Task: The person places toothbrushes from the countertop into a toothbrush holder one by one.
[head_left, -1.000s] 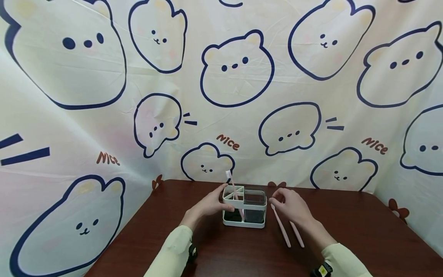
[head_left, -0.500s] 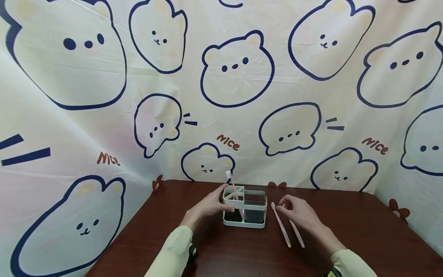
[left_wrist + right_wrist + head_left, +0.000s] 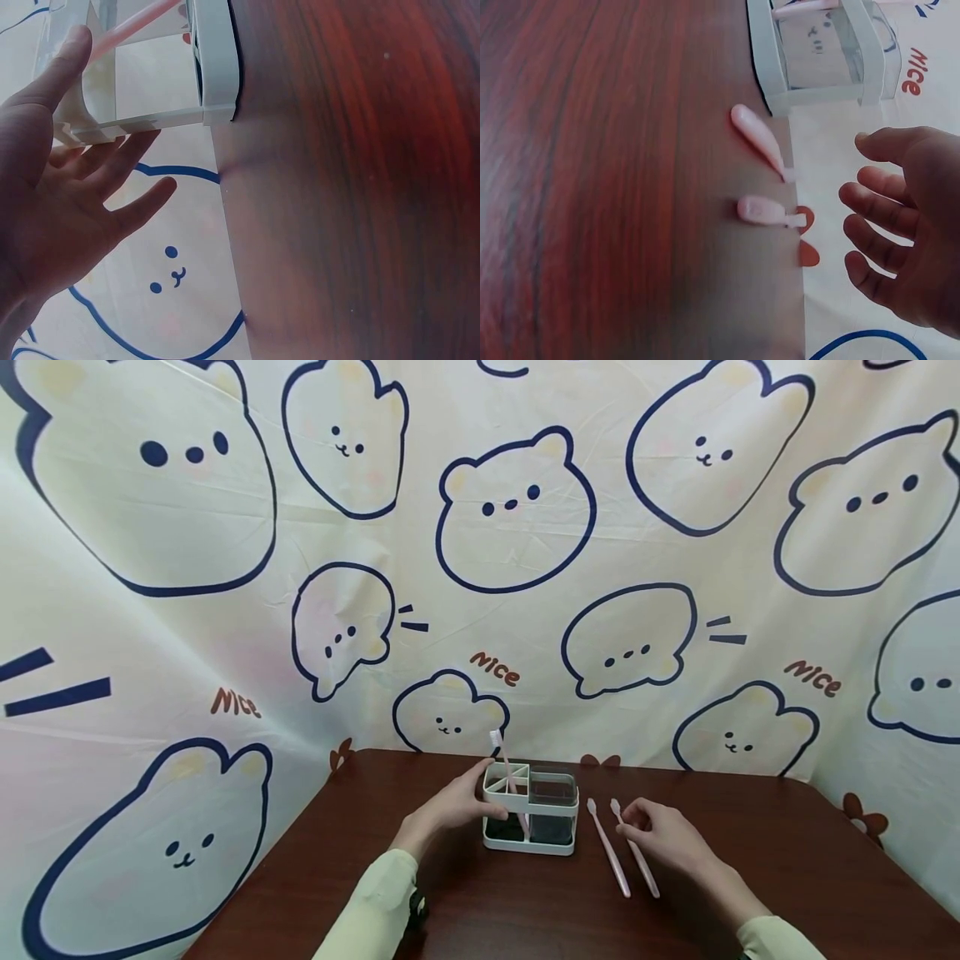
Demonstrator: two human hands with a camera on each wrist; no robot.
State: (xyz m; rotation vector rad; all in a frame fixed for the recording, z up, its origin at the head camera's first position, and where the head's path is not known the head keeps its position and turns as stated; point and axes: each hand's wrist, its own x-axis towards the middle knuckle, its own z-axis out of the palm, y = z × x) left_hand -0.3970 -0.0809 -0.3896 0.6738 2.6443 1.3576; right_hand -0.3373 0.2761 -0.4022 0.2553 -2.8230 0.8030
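A white toothbrush holder (image 3: 530, 814) with clear walls stands on the dark wooden table (image 3: 450, 910). One pink toothbrush (image 3: 499, 756) stands in its left compartment. My left hand (image 3: 461, 800) rests against the holder's left end, fingers straight and the thumb on its near face; the left wrist view shows this hand (image 3: 67, 210) against the holder (image 3: 214, 67). Two more pink toothbrushes (image 3: 609, 852) (image 3: 636, 853) lie side by side to the right of the holder. My right hand (image 3: 654, 832) hovers by the right one with loosely curled fingers and holds nothing. The right wrist view shows this hand (image 3: 907, 225) apart from both brush heads (image 3: 757, 139) (image 3: 761, 210).
A cloth backdrop (image 3: 510, 568) printed with bear faces hangs directly behind the table's far edge and wraps both sides. Bare wood (image 3: 787, 877) lies to the right of my right hand and in front of the holder.
My right hand has drawn back from beside the holder, rightward and toward me, uncovering the head of the right toothbrush. The left hand and holder have not moved.
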